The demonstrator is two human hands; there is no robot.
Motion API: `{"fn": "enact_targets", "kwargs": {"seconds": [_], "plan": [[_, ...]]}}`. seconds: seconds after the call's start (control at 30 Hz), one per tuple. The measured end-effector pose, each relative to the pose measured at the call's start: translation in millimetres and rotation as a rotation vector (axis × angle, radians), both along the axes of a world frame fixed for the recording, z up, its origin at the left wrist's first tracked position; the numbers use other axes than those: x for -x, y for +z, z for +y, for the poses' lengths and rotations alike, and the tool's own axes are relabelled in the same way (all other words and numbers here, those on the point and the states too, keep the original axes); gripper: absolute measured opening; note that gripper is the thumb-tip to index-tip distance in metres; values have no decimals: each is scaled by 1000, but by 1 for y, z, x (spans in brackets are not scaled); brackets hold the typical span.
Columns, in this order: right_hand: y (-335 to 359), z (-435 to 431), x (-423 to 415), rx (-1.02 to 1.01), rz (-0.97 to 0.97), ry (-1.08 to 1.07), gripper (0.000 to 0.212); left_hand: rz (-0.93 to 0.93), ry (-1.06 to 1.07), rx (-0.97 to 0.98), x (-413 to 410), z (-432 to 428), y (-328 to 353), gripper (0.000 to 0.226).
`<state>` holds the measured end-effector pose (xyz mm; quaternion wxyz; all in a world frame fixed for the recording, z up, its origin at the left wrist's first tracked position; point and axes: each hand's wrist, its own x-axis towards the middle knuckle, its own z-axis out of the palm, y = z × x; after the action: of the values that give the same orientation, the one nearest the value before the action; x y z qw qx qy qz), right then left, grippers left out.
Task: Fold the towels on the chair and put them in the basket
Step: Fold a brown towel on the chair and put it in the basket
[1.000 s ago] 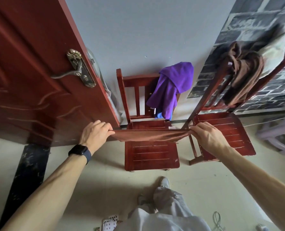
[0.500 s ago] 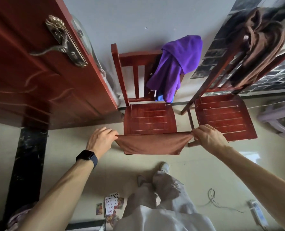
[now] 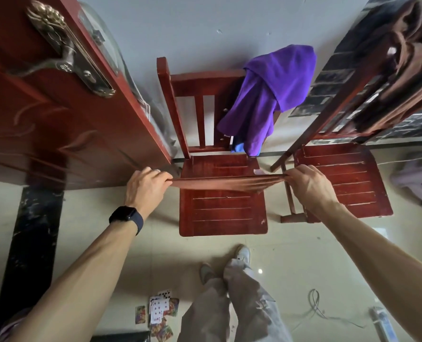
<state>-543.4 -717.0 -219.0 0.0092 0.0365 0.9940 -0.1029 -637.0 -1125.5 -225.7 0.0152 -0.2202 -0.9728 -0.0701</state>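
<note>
Over the seat of the red wooden chair (image 3: 223, 213) I hold a brown towel (image 3: 226, 182) pulled taut into a thin, nearly level band. My left hand (image 3: 147, 186) pinches its end just off the chair's left edge, fingers curled over the cloth. My right hand (image 3: 308, 185) grips the other end just off the chair's right edge. Whether the towel touches the slats I cannot tell. A purple towel (image 3: 271, 95) hangs over the right corner of this chair's backrest, with a bit of blue cloth showing under it. A black watch (image 3: 126, 215) sits on my left wrist.

To the chair's right stands a second red chair (image 3: 345, 181), with dark brown cloth (image 3: 407, 58) heaped over its back. Left of the chair a red door (image 3: 57, 114) stands open, its ornate metal handle (image 3: 64, 53) facing me. Behind the chair is a plain grey wall (image 3: 205, 25); behind the second chair the wall has a brick pattern. Under the chair is a pale tiled floor (image 3: 81, 218), with a black marbled strip (image 3: 32, 230) off to the left. Playing cards (image 3: 159, 314) lie scattered on the tiles in front of the chair, beside my feet, and a thin cable (image 3: 316, 307) lies loose on the right.
</note>
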Motion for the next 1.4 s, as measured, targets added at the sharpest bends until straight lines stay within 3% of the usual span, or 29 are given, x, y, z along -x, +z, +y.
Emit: {"fn": "enact_targets", "kwargs": {"seconds": [0.2, 0.27, 0.37, 0.57, 0.67, 0.77, 0.9, 1.07, 1.2, 1.3, 1.4], "plan": [[-39, -6, -19, 17, -112, -45, 26, 15, -41, 0, -19, -5, -39, 8], [-65, -10, -32, 28, -111, -66, 16, -24, -38, 32, -33, -5, -64, 8], [-117, -15, -58, 31, -143, -72, 3, -144, -21, 88, -60, -6, -108, 10], [-210, -26, -134, 27, -369, -32, 19, -433, -14, 251, -126, -12, -188, 17], [-222, -32, -155, 85, -445, -132, 14, -539, 27, 216, -142, -16, -204, 14], [-222, -34, -150, 244, -410, -267, 9, -661, 222, 26, -134, -13, -202, 7], [-217, -33, -110, 515, -484, -567, 6, -972, 572, -406, -96, -14, -206, 10], [-224, -24, -48, 912, -324, -855, 8, -1001, 701, -780, -39, -2, -219, 20], [-252, -22, -8, 1013, -259, -893, 14, -977, 810, -1014, -2, 10, -250, 25], [-278, -21, 22, 944, -206, -908, 24, -937, 897, -1074, 18, 19, -276, 26], [-304, -20, 44, 858, -168, -884, 18, -883, 950, -1052, 32, 27, -301, 21]]}}
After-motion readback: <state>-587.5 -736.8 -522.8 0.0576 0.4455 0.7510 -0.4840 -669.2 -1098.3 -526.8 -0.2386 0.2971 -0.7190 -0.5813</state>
